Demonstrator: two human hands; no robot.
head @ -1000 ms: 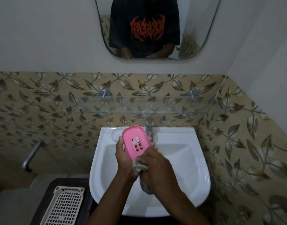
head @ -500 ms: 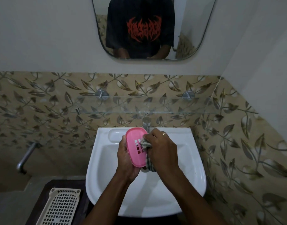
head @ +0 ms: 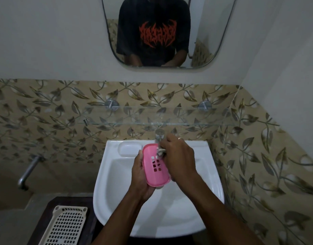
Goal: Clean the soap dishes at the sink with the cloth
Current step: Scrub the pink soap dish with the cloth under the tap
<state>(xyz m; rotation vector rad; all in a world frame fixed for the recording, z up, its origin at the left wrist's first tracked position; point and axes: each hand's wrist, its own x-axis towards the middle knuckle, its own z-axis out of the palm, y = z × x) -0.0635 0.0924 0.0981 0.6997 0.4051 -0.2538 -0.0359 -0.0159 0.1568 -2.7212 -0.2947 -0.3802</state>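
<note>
A pink soap dish [head: 155, 165] with drain holes is held over the white sink [head: 115, 191], tilted with its holed face toward me. My left hand [head: 140, 175] grips it from the left and underneath. My right hand [head: 178, 156] is closed on a checked cloth [head: 160, 150], pressing it against the dish's upper right edge. Most of the cloth is hidden behind the dish and my right hand.
A chrome tap [head: 159, 134] stands just behind my right hand. A glass shelf [head: 152, 115] runs along the tiled wall above it. A cream perforated tray [head: 63, 227] lies on a dark stand at lower left. A metal pipe [head: 27, 172] sticks out at left.
My right hand with the cloth has slid from the dish's lower end up to its top edge near the tap. The dish has turned more upright in my left hand.
</note>
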